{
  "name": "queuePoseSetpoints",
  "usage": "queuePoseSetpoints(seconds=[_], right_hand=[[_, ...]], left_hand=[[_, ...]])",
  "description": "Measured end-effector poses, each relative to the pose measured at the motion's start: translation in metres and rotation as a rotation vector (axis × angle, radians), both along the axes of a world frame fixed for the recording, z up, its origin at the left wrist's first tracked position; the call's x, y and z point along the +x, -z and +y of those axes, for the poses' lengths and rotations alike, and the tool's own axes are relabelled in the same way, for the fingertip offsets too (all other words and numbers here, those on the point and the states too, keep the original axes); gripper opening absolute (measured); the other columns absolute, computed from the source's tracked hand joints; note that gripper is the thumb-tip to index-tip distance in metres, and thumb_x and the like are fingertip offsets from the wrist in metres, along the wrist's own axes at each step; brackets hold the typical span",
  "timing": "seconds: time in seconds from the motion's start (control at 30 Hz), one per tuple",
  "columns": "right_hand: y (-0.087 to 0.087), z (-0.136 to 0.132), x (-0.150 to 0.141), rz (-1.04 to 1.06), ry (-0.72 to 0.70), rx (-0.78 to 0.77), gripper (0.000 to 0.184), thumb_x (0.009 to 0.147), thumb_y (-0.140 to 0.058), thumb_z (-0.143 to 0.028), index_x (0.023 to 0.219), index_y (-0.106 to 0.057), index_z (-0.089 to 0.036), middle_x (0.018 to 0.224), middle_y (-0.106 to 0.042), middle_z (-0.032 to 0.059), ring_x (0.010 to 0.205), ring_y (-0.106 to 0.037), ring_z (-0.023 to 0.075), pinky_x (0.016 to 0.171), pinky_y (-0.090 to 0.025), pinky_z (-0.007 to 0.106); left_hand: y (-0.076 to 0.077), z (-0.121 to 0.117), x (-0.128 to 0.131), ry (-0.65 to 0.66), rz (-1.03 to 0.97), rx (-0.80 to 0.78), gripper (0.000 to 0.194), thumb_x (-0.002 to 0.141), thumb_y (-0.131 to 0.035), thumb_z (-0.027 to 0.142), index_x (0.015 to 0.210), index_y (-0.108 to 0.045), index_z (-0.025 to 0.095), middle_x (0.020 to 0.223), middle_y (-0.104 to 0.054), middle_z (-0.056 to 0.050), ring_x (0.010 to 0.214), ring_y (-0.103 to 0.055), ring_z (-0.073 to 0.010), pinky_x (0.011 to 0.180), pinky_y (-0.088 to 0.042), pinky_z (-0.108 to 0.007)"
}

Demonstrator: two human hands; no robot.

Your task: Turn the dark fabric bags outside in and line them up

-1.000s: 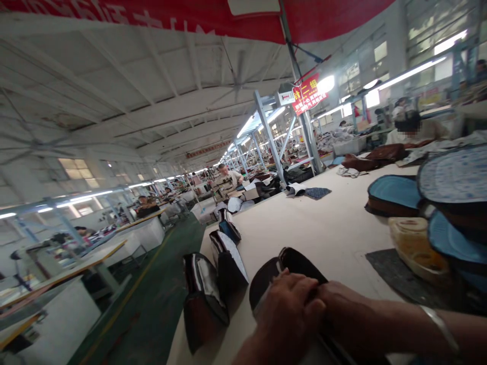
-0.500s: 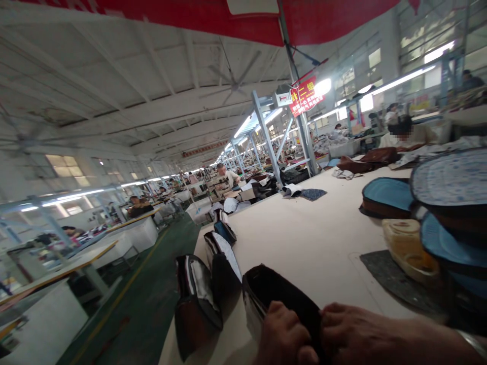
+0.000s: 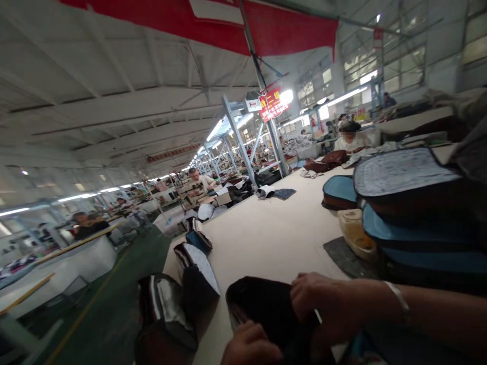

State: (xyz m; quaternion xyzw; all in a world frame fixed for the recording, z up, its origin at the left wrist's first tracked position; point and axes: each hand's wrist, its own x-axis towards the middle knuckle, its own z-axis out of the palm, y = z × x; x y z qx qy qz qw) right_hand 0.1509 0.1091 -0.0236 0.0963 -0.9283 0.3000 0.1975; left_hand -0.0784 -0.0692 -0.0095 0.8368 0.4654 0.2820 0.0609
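In the head view, our left hand [image 3: 251,347] closes its curled fingers on the near rim of a black, hollow, soft-sided fabric piece [image 3: 262,299], while our right hand [image 3: 321,301] grips its right side at the front of a smooth cream tabletop [image 3: 247,235]. To its left we have a curved dark shell [image 3: 163,319] with a glossy, crinkled lining; to its right, a flat dark-grey piece [image 3: 338,256], a yellowish plastic container [image 3: 352,228] and a stack of rounded, dark-sided pieces [image 3: 403,172], speckled pale on top.

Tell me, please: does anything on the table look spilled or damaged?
Nothing stands out. I see no spill on the table; the black piece shows no clear damage, though the right hand hides part.
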Motion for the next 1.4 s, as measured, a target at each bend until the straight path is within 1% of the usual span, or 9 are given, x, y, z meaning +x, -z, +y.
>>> queuePoseSetpoints(seconds=[0.1,0.13,0.23,0.33,0.53,0.67,1.03,1.23,1.4], right_hand=[[-0.033,-0.002,0.028,-0.082,0.131,-0.306,0.046,0.067,-0.083,-0.058,0.078,-0.068,-0.016,0.073,-0.061,-0.0004,0.072,-0.057,0.0152,0.07,-0.042,0.028],[-0.043,-0.002,0.038,-0.128,0.149,-0.367,0.047,0.067,-0.085,-0.056,0.084,-0.07,-0.015,0.078,-0.063,0.0004,0.076,-0.058,0.0157,0.073,-0.043,0.028],[-0.067,-0.007,0.061,-0.234,0.035,-0.424,0.055,0.066,-0.088,-0.049,0.105,-0.071,-0.014,0.095,-0.068,0.0031,0.088,-0.06,0.0175,0.081,-0.045,0.028],[-0.077,-0.019,0.072,-0.247,-0.038,-0.463,0.052,0.07,-0.087,-0.047,0.105,-0.07,-0.013,0.097,-0.067,0.0037,0.089,-0.06,0.0167,0.081,-0.046,0.026],[-0.068,-0.05,0.071,-0.172,0.128,-0.612,0.049,0.065,-0.089,-0.049,0.09,-0.068,-0.012,0.079,-0.063,-0.0009,0.072,-0.055,0.0118,0.067,-0.044,0.023],[-0.063,-0.052,0.074,-0.207,0.132,-0.706,0.044,0.07,-0.086,-0.047,0.087,-0.067,-0.011,0.074,-0.06,-0.0013,0.065,-0.05,0.0094,0.06,-0.041,0.021],[-0.054,-0.053,0.082,-0.182,0.193,-0.709,0.031,0.079,-0.077,-0.038,0.086,-0.068,-0.009,0.076,-0.058,0.0005,0.065,-0.048,0.009,0.058,-0.039,0.021],[-0.049,-0.056,0.079,-0.176,0.229,-0.724,0.026,0.078,-0.075,-0.034,0.083,-0.068,-0.009,0.075,-0.058,0.0002,0.066,-0.048,0.0092,0.057,-0.038,0.02],[-0.046,-0.055,0.077,-0.231,0.25,-0.766,0.022,0.075,-0.074,-0.029,0.082,-0.067,-0.009,0.067,-0.052,-0.003,0.057,-0.041,0.0067,0.049,-0.032,0.018]], left_hand=[[-0.032,-0.001,0.024,-0.031,-0.159,-0.169,0.037,0.099,-0.054,0.05,0.087,-0.07,0.019,0.078,-0.057,-0.003,0.071,-0.055,-0.0152,0.065,-0.042,-0.026],[-0.043,-0.001,0.035,-0.065,-0.281,-0.312,0.035,0.098,-0.057,0.047,0.085,-0.07,0.018,0.08,-0.055,-0.003,0.073,-0.054,-0.0153,0.066,-0.041,-0.026],[-0.072,0.0,0.067,-0.074,-0.445,-0.508,0.028,0.092,-0.065,0.041,0.078,-0.067,0.017,0.079,-0.053,-0.001,0.076,-0.052,-0.0158,0.069,-0.039,-0.026],[-0.087,0.002,0.087,-0.055,-0.427,-0.583,0.022,0.091,-0.064,0.034,0.078,-0.067,0.018,0.081,-0.055,-0.001,0.082,-0.054,-0.0173,0.074,-0.04,-0.027],[-0.089,0.009,0.092,-0.044,-0.407,-0.712,0.014,0.088,-0.068,0.033,0.083,-0.069,0.019,0.088,-0.06,-0.001,0.091,-0.057,-0.0195,0.081,-0.042,-0.027],[-0.088,0.017,0.093,0.01,-0.465,-0.811,0.013,0.083,-0.067,0.031,0.084,-0.07,0.019,0.089,-0.058,0.0,0.086,-0.057,-0.0173,0.078,-0.042,-0.026],[-0.086,0.027,0.109,-0.163,-0.335,-0.776,0.009,0.07,-0.059,0.015,0.066,-0.066,0.016,0.069,-0.055,0.003,0.067,-0.053,-0.0129,0.061,-0.037,-0.024],[-0.088,0.028,0.11,-0.132,-0.404,-0.805,0.009,0.072,-0.062,0.023,0.071,-0.068,0.016,0.073,-0.056,0.002,0.07,-0.052,-0.0138,0.062,-0.037,-0.024],[-0.082,0.029,0.111,-0.175,-0.329,-0.775,0.01,0.077,-0.062,0.02,0.07,-0.068,0.016,0.073,-0.057,0.002,0.069,-0.053,-0.0133,0.061,-0.037,-0.024]])
